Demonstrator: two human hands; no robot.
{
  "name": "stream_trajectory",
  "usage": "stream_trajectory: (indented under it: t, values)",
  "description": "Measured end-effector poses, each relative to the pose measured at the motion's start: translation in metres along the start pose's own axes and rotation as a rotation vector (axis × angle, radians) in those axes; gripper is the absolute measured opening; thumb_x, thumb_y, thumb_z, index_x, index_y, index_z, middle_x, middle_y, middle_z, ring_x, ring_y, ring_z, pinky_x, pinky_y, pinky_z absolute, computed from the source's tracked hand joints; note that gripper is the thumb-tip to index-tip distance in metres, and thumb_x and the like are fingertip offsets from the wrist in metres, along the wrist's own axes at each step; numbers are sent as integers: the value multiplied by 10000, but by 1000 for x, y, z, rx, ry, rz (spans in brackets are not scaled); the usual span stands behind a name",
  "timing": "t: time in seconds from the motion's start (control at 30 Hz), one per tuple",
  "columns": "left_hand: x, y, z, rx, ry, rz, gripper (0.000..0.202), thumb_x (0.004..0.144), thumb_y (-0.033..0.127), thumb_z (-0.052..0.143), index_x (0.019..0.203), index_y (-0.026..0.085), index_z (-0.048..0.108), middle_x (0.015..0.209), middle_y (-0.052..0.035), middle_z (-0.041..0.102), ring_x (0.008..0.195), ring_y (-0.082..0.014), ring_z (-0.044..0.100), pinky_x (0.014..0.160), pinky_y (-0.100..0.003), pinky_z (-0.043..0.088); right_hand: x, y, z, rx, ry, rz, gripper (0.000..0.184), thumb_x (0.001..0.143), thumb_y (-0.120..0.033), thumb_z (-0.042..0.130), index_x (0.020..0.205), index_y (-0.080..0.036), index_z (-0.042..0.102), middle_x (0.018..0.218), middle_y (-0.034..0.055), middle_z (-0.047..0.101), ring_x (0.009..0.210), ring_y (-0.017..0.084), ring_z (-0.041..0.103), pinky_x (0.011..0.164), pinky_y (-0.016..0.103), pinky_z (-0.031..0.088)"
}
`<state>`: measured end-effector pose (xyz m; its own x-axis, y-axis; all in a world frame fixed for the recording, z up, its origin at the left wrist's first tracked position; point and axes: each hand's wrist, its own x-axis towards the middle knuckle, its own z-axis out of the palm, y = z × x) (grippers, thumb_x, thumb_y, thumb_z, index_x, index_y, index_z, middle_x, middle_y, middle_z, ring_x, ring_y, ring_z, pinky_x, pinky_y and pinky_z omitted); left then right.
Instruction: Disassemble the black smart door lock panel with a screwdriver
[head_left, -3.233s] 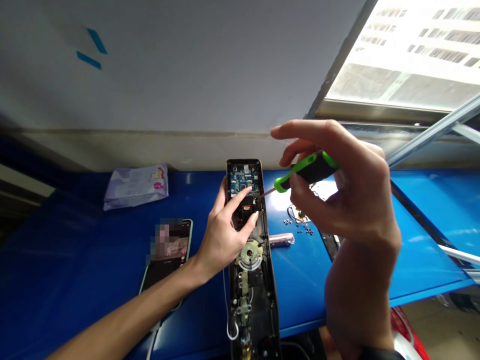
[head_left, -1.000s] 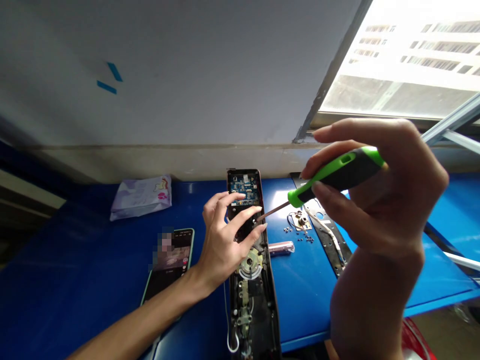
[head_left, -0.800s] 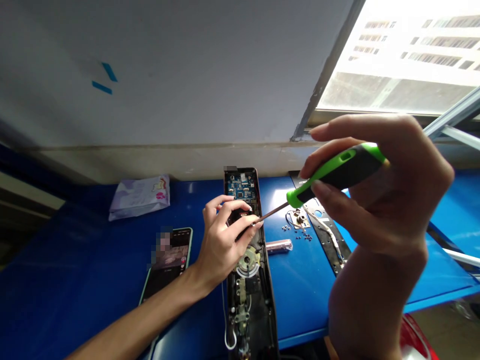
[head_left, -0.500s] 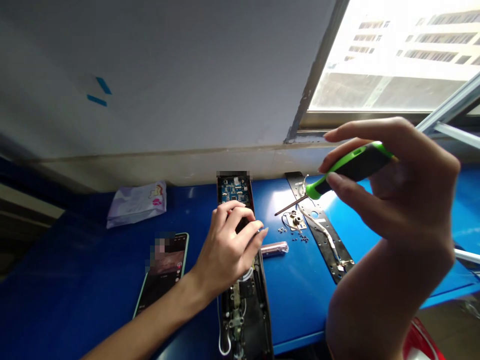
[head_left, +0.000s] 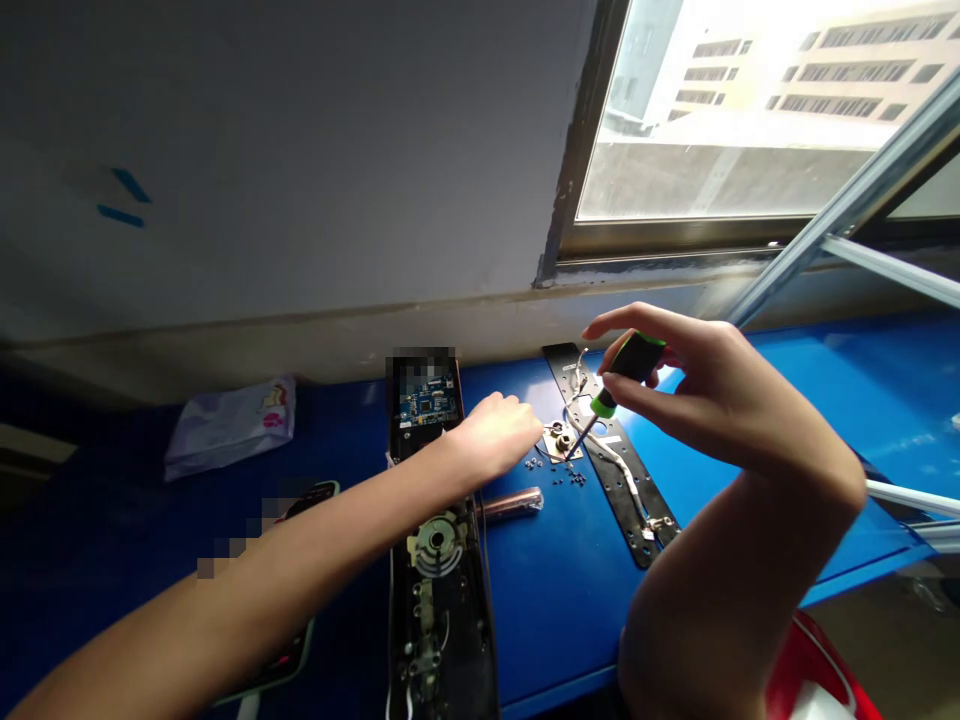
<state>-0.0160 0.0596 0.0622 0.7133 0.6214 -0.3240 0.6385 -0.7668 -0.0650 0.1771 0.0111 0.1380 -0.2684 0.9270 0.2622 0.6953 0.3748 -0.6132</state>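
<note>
My right hand [head_left: 675, 385] grips a green and black screwdriver [head_left: 637, 358], fingers round its handle. The shaft slants down to the left, its tip by the edge of a small beige circuit board [head_left: 559, 442] with a dark round part and wires. My left hand [head_left: 499, 432] is closed, its back to me, just left of that board; whatever the fingers hold is hidden. Small dark screws [head_left: 576, 479] and lighter silver ones [head_left: 533, 464] lie scattered below. Under my left forearm is a long black open casing [head_left: 461, 640] with a blue circuit board [head_left: 427, 400] at its far end.
A long black perforated plate [head_left: 622, 490] with white wiring lies to the right. A reddish-brown cylinder [head_left: 514, 503] in clear wrap sits beside the casing. On the left are a purple-white packet [head_left: 232, 425] and a phone [head_left: 300, 655], partly covered by my arm. Metal bars [head_left: 900, 268] cross at right.
My left hand has moved right, off the casing, toward the small board and screws. My right hand has lowered the screwdriver, bringing its tip beside the board. The view has shifted right.
</note>
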Motion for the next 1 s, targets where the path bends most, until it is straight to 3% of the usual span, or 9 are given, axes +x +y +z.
stream_trajectory:
  t: [0.13,0.27,0.47,0.83,1.0]
  values:
    - [21,7,16,-15,-21,-13,227,891,-4,604,810,137,762,907,-118,800,859,-252,747,705,-312,494,-1,2,-2,17,-4,12,343,828,-289,685,1169,-259,701,847,-4,735,673,171,664,657,341,568]
    - [27,8,24,-31,-38,-10,215,892,-2,611,824,135,762,927,-131,806,853,-263,763,702,-314,502,-1,4,-4,32,3,7,314,832,-301,685,1141,-253,712,843,3,744,705,189,691,674,347,575]
    - [21,2,17,-49,-33,4,255,897,-14,571,888,136,777,940,-138,802,826,-259,763,679,-310,502,1,7,-5,33,21,-12,320,838,-343,686,1141,-248,718,822,13,751,689,193,687,617,339,563]
    - [13,3,19,-88,28,54,257,897,-12,573,779,152,733,846,-103,777,718,-234,722,596,-301,431,4,2,0,43,-23,-3,328,843,-339,687,1161,-259,705,869,6,749,731,197,714,719,373,604]
    - [-9,9,18,-97,131,32,167,921,49,613,867,146,737,921,-111,768,892,-273,720,752,-358,513,5,1,4,28,-28,-63,305,873,-352,695,1158,-245,702,877,8,750,714,175,709,674,334,594]
